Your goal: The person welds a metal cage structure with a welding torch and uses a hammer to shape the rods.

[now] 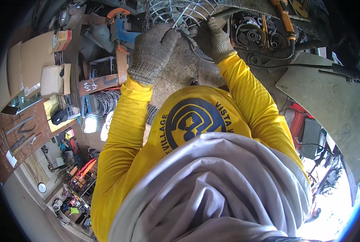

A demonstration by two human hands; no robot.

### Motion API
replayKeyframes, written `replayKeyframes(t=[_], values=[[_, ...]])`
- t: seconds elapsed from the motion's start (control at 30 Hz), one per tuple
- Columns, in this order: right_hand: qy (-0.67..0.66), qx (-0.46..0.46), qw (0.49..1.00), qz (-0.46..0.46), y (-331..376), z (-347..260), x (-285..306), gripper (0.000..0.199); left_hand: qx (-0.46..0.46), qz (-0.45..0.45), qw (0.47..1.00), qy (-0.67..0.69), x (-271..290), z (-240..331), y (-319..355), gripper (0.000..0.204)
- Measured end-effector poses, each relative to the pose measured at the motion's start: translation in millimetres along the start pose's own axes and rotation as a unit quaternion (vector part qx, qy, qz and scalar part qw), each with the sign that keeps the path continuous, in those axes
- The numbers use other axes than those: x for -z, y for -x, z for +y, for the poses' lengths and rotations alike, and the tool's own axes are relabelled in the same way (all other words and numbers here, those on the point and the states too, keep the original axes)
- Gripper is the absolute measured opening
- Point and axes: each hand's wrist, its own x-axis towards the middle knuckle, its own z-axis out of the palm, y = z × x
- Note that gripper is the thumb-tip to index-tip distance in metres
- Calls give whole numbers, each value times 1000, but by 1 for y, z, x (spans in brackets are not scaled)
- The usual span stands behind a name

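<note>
A: Quick one. Where was the wire frame?
B: Top centre, cut by the upper edge. The wire frame (182, 12) was grey metal with curved, crossing bars, just beyond both hands.

A: Left hand (153, 52)?
B: Grey knit glove, back toward the camera, fingers close together. It sat at the frame's near edge. Fingertips were hidden, so I couldn't tell whether it was pinching a bar.

A: Right hand (215, 42)?
B: Gloved too, thumb side up, at the frame's lower right, fingers dark in shadow. Contact looked likely, but I couldn't tell how firm the hold was.

A: Right-hand surroundings?
B: A tray of metal rings (250, 34) just beside it, then an orange power tool (284, 20) farther right, black cable (287, 55) curving down from it. A large metal sheet (329, 107) stood lower right.

A: Left-hand side?
B: A blue clamp (123, 32) with orange parts near the glove; cardboard boxes (36, 58) farther left; wire coils (104, 102) below those, left of the sleeve.

A: Clothing?
B: Yellow shirt (244, 109), long sleeves, dark round print on the front, pale grey cloth (212, 181) draped across the lower middle.
</note>
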Motion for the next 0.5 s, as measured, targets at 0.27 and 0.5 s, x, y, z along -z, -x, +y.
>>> replayKeyframes(t=[0.27, 0.5], values=[[-215, -35, 949, -226, -14, 12, 40, 45, -4, 4, 1000, 18, 1, -5, -2, 26], [-79, -3, 997, 21, -5, 14, 17, 45, 31, -26, 998, 45, 6, -9, 2, 27]])
